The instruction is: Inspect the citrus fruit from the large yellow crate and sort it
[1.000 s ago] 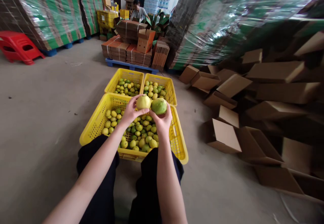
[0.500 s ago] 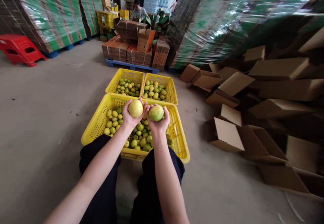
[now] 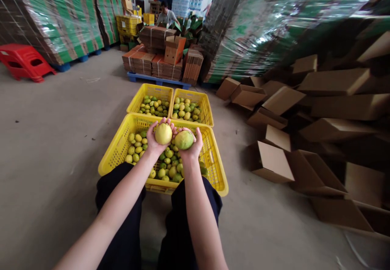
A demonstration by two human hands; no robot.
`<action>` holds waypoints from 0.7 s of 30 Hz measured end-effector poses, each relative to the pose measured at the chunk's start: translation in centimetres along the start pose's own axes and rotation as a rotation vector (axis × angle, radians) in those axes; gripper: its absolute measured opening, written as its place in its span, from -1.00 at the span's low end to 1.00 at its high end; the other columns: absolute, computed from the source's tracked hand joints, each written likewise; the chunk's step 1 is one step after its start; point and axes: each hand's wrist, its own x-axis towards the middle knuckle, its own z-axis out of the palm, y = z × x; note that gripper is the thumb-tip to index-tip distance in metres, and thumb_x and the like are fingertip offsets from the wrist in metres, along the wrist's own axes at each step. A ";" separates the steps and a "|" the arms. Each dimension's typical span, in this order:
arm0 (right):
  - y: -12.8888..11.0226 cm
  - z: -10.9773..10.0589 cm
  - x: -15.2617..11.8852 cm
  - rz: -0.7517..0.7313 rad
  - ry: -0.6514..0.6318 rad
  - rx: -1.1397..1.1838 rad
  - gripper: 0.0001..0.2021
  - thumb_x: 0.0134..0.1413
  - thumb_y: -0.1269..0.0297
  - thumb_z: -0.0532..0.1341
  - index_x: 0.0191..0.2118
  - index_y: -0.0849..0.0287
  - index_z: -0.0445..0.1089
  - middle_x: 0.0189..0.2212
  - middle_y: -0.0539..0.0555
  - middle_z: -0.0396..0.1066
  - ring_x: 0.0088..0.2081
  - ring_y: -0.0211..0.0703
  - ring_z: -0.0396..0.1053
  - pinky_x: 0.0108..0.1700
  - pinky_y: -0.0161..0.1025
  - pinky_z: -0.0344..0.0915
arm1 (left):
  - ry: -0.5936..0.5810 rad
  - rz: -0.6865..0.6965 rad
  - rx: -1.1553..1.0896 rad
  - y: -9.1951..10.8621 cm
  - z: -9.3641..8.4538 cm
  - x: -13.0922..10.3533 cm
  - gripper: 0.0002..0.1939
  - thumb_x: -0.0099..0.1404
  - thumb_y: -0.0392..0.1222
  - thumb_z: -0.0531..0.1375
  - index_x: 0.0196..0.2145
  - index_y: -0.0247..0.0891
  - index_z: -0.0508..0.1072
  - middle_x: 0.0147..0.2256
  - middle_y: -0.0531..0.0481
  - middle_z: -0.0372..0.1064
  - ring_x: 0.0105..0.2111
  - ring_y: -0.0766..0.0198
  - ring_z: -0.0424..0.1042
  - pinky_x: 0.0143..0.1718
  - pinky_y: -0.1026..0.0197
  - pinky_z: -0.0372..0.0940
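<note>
My left hand (image 3: 153, 143) is palm up with a yellow lemon (image 3: 163, 134) resting in it, fingers curled behind the fruit. Close beside it, my right hand (image 3: 192, 151) cups a green-yellow lemon (image 3: 184, 140), its thumb and fingers around the sides. Both hands are above the large yellow crate (image 3: 114, 150), which holds many yellow and green lemons (image 3: 138, 149). My hands and forearms hide part of the fruit in its middle.
Beyond it stand two smaller yellow crates of lemons, a left one (image 3: 134, 101) and a right one (image 3: 207, 107). Cardboard boxes (image 3: 276, 160) are heaped on the right. Flattened cartons (image 3: 140, 60) fill a blue pallet (image 3: 158, 79). A red stool (image 3: 27, 62) stands left; a person (image 3: 167, 17) is behind.
The green-yellow lemon has shifted slightly left and down and turned in my right hand, whose fingers have opened a little. The yellow lemon stays in my left hand, slightly lower.
</note>
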 end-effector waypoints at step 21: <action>9.2 -2.2 -1.0 0.640 0.571 -0.255 -0.92 0.18 0.28 -0.01 -0.23 0.10 0.19 -0.40 0.04 0.30 -0.30 -0.05 0.42 -0.33 -0.03 0.46 | 0.324 0.346 -0.320 7.4 0.1 1.2 -0.68 0.21 -0.20 -0.05 -0.31 -0.27 0.49 -0.46 -0.03 0.49 -0.44 0.25 0.53 -0.36 0.26 0.43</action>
